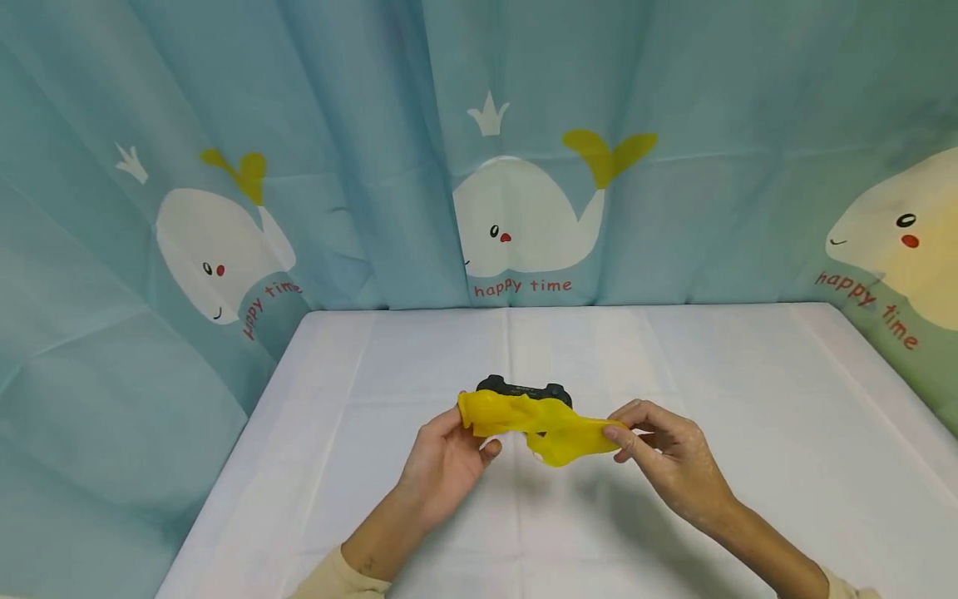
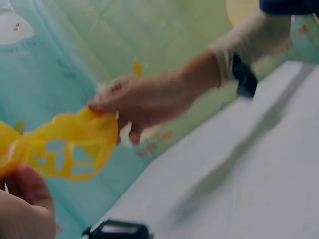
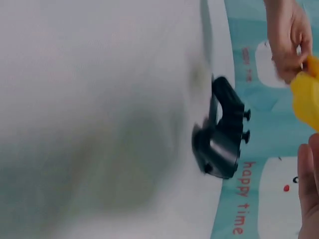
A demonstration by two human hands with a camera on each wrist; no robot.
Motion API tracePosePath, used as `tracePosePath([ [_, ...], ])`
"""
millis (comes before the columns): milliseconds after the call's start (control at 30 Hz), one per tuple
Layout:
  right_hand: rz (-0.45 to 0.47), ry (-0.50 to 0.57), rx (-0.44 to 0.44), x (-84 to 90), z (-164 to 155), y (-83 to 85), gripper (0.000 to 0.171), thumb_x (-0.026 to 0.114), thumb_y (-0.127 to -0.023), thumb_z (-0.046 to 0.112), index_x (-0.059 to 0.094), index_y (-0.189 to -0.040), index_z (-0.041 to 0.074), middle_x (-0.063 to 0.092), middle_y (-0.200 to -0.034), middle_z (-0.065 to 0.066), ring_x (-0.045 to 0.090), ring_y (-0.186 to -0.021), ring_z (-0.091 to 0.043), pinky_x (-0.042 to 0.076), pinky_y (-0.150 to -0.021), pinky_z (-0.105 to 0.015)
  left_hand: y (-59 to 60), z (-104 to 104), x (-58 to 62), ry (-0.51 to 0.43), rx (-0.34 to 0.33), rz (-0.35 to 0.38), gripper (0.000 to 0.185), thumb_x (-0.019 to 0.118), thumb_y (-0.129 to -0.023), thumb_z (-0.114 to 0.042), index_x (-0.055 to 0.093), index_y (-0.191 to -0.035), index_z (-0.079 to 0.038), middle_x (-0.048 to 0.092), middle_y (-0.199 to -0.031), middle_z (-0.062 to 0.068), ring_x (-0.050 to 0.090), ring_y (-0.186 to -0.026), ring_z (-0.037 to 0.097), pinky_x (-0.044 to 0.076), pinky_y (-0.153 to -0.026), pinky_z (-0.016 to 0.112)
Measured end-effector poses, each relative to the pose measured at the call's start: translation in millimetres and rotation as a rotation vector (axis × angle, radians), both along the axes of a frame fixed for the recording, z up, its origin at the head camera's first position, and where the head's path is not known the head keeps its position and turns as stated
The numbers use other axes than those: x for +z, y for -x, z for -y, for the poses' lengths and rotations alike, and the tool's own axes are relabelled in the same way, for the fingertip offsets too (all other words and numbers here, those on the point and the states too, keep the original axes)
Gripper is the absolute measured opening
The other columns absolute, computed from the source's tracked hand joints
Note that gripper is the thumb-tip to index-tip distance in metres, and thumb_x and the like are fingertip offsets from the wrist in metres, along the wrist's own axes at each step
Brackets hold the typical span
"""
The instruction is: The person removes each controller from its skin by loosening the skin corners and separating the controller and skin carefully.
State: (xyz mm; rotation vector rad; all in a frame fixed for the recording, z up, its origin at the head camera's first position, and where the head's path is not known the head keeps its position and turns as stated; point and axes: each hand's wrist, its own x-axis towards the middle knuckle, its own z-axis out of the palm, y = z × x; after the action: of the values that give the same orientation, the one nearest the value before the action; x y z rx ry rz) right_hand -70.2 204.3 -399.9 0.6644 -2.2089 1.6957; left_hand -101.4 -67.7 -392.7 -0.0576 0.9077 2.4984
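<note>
Head view: both hands up over the table [image 1: 419, 358], roughly mid-width & closer to the near edge than the back, w/ a yellow silicone cover [image 1: 542, 424] stretched between them. Left hand [image 1: 443, 462] grips one bunched end, fingers and thumb curled round it; right hand [image 1: 669, 457] pinches the other end btwn thumb & fingertips. Cover is off the table, hanging slack in the middle. Left wrist view shows cut-out holes in the cover [image 2: 70, 149] and the right hand's [image 2: 144, 102] pinch at its edge. Black game controller [image 1: 524, 389] lies on the table just behind the cover, nearer the back edge, untouched; right wrist view has it [image 3: 223, 134] flat on the cloth, sticks pointing at the curtain. Whale-print curtain [image 1: 524, 166] hangs behind and at both sides. Risks, as I judge: the pinch on the right is thin, so a harder pull could let the edge snap out & the cover recoil to the left hand; the narrow strips btwn the holes could tear if stretched too far; a dropped end could knock the controller.
</note>
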Motion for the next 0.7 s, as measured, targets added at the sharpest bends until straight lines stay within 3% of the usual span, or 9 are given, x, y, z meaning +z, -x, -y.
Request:
tracePosePath([
  [100,-0.012,-0.013,0.005,-0.7,-0.3,-3.2,0.029,0.064,-0.09,-0.019,0.066,-0.091,0.01,0.067,-0.092,-0.005,0.066,-0.077,-0.017,0.057,-0.061,-0.03,-3.4,-1.7,-0.8,0.009,-0.016,0.012,0.031,0.03,-0.112,-0.025,0.055,-0.116,-0.008,0.061,-0.104,0.006,0.054,-0.08,0.017,0.047,-0.071,0.023],
  [167,-0.023,-0.028,0.011,-1.3,1.6,-6.8,0.027,0.062,-0.092,-0.018,0.064,-0.094,0.009,0.068,-0.093,-0.005,0.066,-0.074,-0.018,0.057,-0.061,-0.031,-3.1,-0.5,-3.3,0.021,-0.084,-0.005,0.035,0.032,-0.112,-0.035,0.051,-0.121,-0.007,0.063,-0.102,0.006,0.058,-0.078,0.017,0.05,-0.074,0.026],
  [233,-0.025,-0.04,0.003,-1.4,3.4,-9.5,0.026,0.061,-0.093,-0.016,0.063,-0.097,0.009,0.069,-0.094,-0.004,0.066,-0.071,-0.018,0.057,-0.059,-0.031,-0.7,3.2,-6.9,0.094,-0.175,-0.055,0.045,0.034,-0.11,-0.046,0.042,-0.129,-0.006,0.066,-0.102,0.006,0.063,-0.079,0.017,0.052,-0.08,0.029],
  [333,-0.013,-0.064,-0.004,-0.8,4.5,-11.9,0.025,0.061,-0.094,-0.014,0.062,-0.098,0.011,0.071,-0.095,-0.003,0.065,-0.068,-0.018,0.056,-0.056,-0.031,2.6,11.4,-13.2,0.331,-0.318,-0.234,0.054,0.04,-0.109,-0.047,0.032,-0.139,-0.004,0.065,-0.093,0.009,0.065,-0.074,0.017,0.054,-0.078,0.032],
  [400,-0.001,-0.093,0.002,-0.6,4.7,-12.7,0.025,0.062,-0.094,-0.012,0.062,-0.098,0.012,0.072,-0.094,-0.001,0.065,-0.067,-0.016,0.055,-0.055,-0.031,3.2,15.2,-16.3,0.534,-0.372,-0.434,0.05,0.048,-0.108,-0.041,0.039,-0.141,-0.003,0.062,-0.088,0.009,0.061,-0.071,0.016,0.053,-0.072,0.03],
  [467,-0.001,-0.127,0.016,0.4,5.5,-11.8,0.024,0.063,-0.094,-0.011,0.063,-0.099,0.014,0.072,-0.094,0.001,0.066,-0.069,-0.015,0.056,-0.057,-0.031,3.6,15.5,-17.2,0.72,-0.349,-0.625,0.037,0.056,-0.106,-0.03,0.056,-0.135,-0.006,0.058,-0.09,0.007,0.057,-0.076,0.016,0.051,-0.068,0.028],
  [533,-0.015,-0.165,0.027,2.6,6.9,-9.5,0.025,0.065,-0.094,-0.009,0.064,-0.1,0.015,0.071,-0.094,0.004,0.066,-0.071,-0.013,0.057,-0.06,-0.031,6.0,12.2,-16.4,0.862,-0.269,-0.765,0.024,0.061,-0.104,-0.027,0.067,-0.12,-0.01,0.055,-0.099,0.005,0.053,-0.086,0.018,0.048,-0.072,0.028],
  [633,-0.065,-0.215,0.073,8.3,9.0,-4.8,0.027,0.068,-0.093,-0.008,0.066,-0.103,0.018,0.071,-0.094,0.007,0.066,-0.075,-0.012,0.057,-0.064,-0.031,11.8,6.0,-11.8,0.953,-0.183,-0.862,0.019,0.061,-0.104,-0.025,0.067,-0.118,-0.012,0.055,-0.115,0.001,0.052,-0.101,0.02,0.047,-0.083,0.032],
  [700,-0.101,-0.242,0.114,12.8,9.4,-1.3,0.029,0.07,-0.092,-0.007,0.067,-0.104,0.019,0.07,-0.095,0.009,0.066,-0.076,-0.01,0.057,-0.064,-0.03,16.3,4.3,-8.4,0.968,-0.201,-0.923,0.021,0.06,-0.105,-0.022,0.065,-0.123,-0.013,0.058,-0.12,0.0,0.052,-0.105,0.019,0.044,-0.086,0.033],
])
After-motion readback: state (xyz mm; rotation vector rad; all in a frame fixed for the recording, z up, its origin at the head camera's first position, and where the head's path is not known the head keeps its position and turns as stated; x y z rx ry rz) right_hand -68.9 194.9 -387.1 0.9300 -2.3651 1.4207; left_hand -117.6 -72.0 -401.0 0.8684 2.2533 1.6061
